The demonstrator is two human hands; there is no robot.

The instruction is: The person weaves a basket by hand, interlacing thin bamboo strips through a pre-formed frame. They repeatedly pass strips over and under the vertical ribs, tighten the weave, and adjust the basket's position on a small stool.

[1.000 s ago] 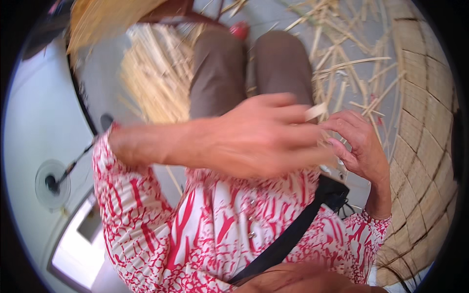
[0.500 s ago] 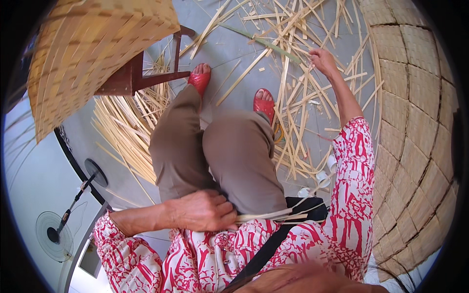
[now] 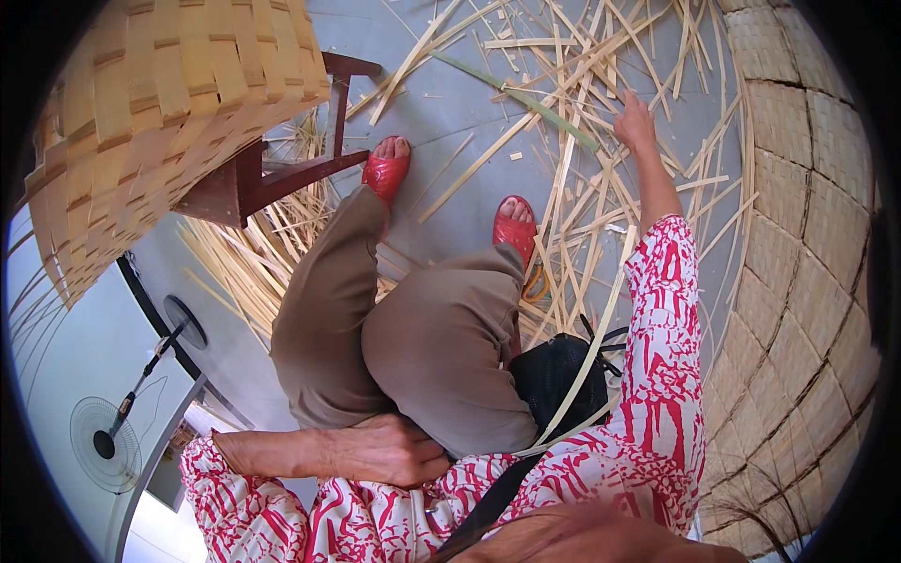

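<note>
My left hand point(image 3: 399, 450) is closed at my lap, palm inward, its fingers curled out of sight. Pale bamboo strips point(image 3: 587, 361) run from beside it across my right side; their ends at the hand are hidden by the blouse. My right hand point(image 3: 636, 124) reaches forward and right, low over the scattered bamboo strips point(image 3: 582, 192) on the floor, fingers apart with the index finger stretched out. Nothing shows in it. A green strip point(image 3: 526, 101) lies on the floor with its near end just left of that hand.
A large woven basket point(image 3: 188, 84) rests on a dark red wooden stool point(image 3: 249, 183) at the left. Below it lies a strip bundle point(image 3: 230, 267). Woven panels point(image 3: 788, 235) line the right side. A black bag point(image 3: 554, 380), orange-yellow loop point(image 3: 537, 283) and fan point(image 3: 105, 443) are around me.
My right hand has moved slightly right, and its index finger has stretched out. The strips by my left hand now slant up toward my right arm. My knees and body have shifted.
</note>
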